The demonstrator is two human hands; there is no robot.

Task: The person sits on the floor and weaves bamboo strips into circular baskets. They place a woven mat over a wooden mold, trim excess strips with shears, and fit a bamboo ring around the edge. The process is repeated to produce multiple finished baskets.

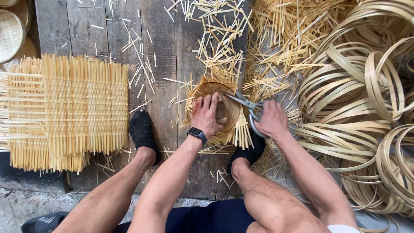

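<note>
- The small woven basket [215,110] is seen at frame centre, pinned between the feet, with its uncut strips fanning toward the lower right.
- It is pressed down by the left hand [207,114], fingers spread over its rim.
- The scissors [248,108] are gripped in the right hand [271,121], just right of the basket.
- Their long axis runs toward the upper left, blades slightly parted at the rim.

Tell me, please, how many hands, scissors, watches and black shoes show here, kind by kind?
Hands: 2, left hand and right hand
Scissors: 1
Watch: 1
Black shoes: 3
Total: 7
</note>
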